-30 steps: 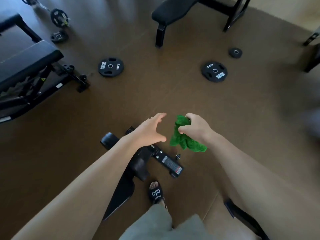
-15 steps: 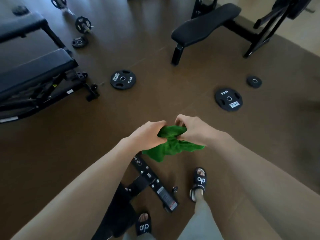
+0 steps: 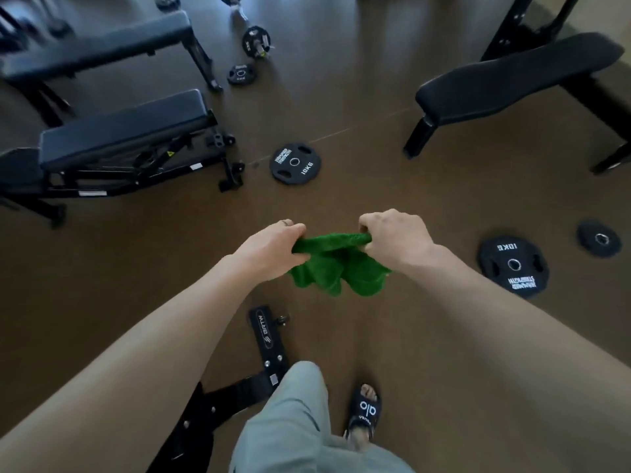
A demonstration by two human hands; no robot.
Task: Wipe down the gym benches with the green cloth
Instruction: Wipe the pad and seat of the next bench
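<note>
A green cloth (image 3: 336,268) hangs in the air in front of me, stretched between both hands. My left hand (image 3: 269,249) grips its left end and my right hand (image 3: 396,238) grips its right end, fingers curled round the top edge. A black adjustable bench (image 3: 119,131) stands on the floor at the left, with a flat bench (image 3: 99,51) behind it. Another black bench (image 3: 515,73) stands at the upper right. The black base of a further bench (image 3: 268,339) lies on the floor below my hands.
Black weight plates lie on the brown floor: one (image 3: 295,162) ahead, one (image 3: 513,266) at the right with a small plate (image 3: 598,238) beside it, and small ones (image 3: 240,74) farther back. My sandalled foot (image 3: 365,409) stands below.
My left hand has taken hold of the cloth, and both hands have pulled it apart sideways. My view has lifted and moved forward, bringing the benches closer.
</note>
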